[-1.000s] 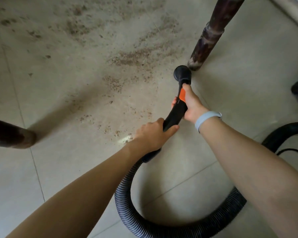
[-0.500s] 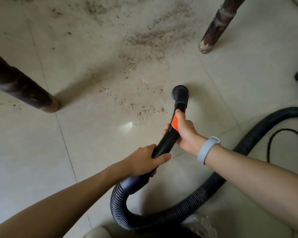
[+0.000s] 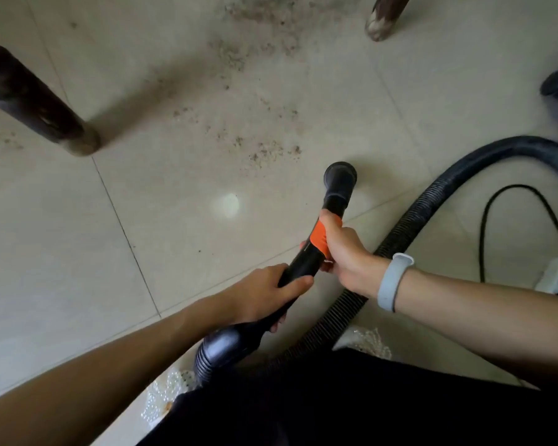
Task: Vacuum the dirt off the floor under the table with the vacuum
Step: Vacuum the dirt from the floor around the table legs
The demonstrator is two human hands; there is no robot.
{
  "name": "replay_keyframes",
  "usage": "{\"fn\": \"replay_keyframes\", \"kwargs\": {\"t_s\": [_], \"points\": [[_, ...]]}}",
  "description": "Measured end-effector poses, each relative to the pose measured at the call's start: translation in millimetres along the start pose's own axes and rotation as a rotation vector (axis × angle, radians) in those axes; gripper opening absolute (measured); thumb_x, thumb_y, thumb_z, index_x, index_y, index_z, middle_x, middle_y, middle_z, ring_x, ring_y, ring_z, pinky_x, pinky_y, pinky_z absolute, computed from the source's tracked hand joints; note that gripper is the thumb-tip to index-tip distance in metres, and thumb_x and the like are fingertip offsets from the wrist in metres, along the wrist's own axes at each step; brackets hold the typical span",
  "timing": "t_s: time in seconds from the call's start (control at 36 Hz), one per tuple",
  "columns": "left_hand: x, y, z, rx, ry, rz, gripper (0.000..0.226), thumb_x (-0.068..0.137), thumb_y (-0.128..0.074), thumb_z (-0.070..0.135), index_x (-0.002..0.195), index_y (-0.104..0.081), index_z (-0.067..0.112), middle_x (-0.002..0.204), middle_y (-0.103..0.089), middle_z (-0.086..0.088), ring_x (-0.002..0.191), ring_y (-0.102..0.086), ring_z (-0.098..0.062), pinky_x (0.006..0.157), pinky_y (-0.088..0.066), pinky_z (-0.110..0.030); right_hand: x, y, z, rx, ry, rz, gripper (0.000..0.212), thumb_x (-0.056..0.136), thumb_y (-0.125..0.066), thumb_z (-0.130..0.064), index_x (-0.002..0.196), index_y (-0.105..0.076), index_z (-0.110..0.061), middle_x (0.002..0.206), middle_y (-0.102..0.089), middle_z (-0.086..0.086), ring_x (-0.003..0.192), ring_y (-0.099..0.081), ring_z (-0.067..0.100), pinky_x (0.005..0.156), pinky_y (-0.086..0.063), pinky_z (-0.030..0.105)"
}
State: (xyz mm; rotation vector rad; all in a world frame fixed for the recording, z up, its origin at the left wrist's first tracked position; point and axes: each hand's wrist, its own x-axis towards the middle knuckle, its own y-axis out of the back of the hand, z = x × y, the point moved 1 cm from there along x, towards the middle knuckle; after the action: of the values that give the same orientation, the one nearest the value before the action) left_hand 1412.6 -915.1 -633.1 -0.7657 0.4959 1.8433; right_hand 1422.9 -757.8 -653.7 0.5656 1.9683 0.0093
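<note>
- The right hand (image 3: 342, 252) wraps the vacuum wand (image 3: 316, 249) at its orange band, thumb pressed along the top; a pale wristband (image 3: 394, 282) sits on that wrist.
- The left hand (image 3: 264, 294) grips the same wand lower down, just above the cuff where the ribbed hose (image 3: 409, 217) joins.
- The round nozzle (image 3: 340, 175) lies at about 12 o'clock from the right hand, just beyond its fingers, resting on or close above the floor (image 3: 161, 226); contact cannot be told for sure.
- The nearest dirt (image 3: 271, 152) lies at about 11 o'clock from the nozzle, near but not under it; thicker patches spread farther off toward 12 o'clock, between the two table legs.
- Risk: a fast forward sweep likely pushes the grains ahead or scatters them instead of lifting them.
- Risk: the far table leg (image 3: 380, 17) at 12 o'clock and the near table leg (image 3: 39, 101) at 10 o'clock flank the dirt; a wide stroke may knock the nozzle against either one.
- Risk: the hose loops round at 3 o'clock and back under the arms, with a thin black cord (image 3: 496, 220) beside it; a long reach may pull the loop taut or snag the cord and jerk the wand off line.
</note>
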Motion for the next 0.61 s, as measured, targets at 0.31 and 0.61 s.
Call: {"fn": "replay_keyframes", "kwargs": {"t_s": [0.31, 0.61], "points": [[-7.8, 8.5, -1.3, -0.091, 0.032, 0.217, 0.036, 0.096, -0.045, 0.044, 0.088, -0.043, 0.01, 0.067, -0.064, -0.006, 0.047, -0.059, -0.02, 0.057, -0.053, -0.033, 4.6, -27.4, -20.5, -0.159, 0.065, -0.15, 0.048, 0.094, -0.035, -0.056, 0.114, -0.047, -0.014, 0.112, -0.064, 0.015, 0.1, -0.063, 0.028, 0.064, -0.049, 0.029], [-13.2, 9.6, -1.6, -0.087, 0.021, 0.32, 0.033, 0.097, -0.044, 0.043, 0.086, -0.043, 0.012, 0.067, -0.063, -0.006, 0.044, -0.058, -0.017, 0.051, -0.051, -0.027, 10.9, -43.3, -23.2, -0.064, 0.076, -0.189, 0.053, 0.093, -0.041, -0.056, 0.122, -0.044, -0.011, 0.114, -0.061, 0.019, 0.099, -0.063, 0.032, 0.082, -0.056, 0.039]]}}
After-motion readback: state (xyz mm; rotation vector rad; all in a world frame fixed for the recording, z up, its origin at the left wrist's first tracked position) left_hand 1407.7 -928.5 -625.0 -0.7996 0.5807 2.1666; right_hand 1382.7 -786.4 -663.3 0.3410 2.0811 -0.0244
